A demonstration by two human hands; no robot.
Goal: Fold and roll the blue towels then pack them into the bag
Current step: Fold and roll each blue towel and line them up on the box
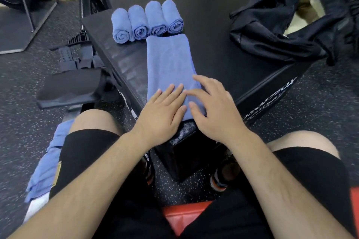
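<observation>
A blue towel (169,62), folded into a long strip, lies lengthwise on the black padded box (213,31). My left hand (163,110) rests flat on its near end with straight fingers. My right hand (211,106) lies beside it on the same end, fingers spread and lightly bent on the cloth. Several rolled blue towels (147,20) stand side by side at the strip's far end. The black bag (281,25) slumps on the box's right corner.
More blue towels (46,163) hang in a pile by my left thigh. Black gym equipment (75,60) stands left of the box, on speckled rubber floor. A red cushion (184,217) shows between my legs.
</observation>
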